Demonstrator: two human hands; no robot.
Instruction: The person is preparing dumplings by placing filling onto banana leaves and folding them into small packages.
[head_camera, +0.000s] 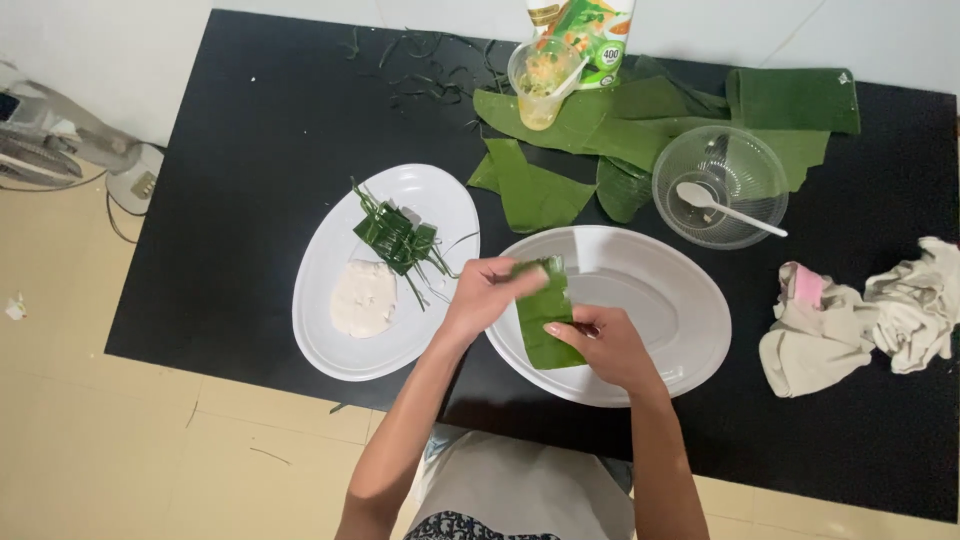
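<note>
While a leaf is gripped over the near plate, the scene is listed thus:
Table: a black table is seen from above, carrying everything below
Near plate: an oval white plate is placed under both hands
Far plate: a second white plate is loaded with folded leaf parcels and a white dough lump
Loose leaves: banana leaves are piled at the far edge
Bowl: a clear bowl is occupied by a white spoon
Cloths: crumpled cloths are left at the right
Held leaf: a folded leaf piece is kept above the near plate's left rim
Left hand: the left hand is closed on the leaf's top edge
Right hand: the right hand is pinched on its lower right edge
</note>
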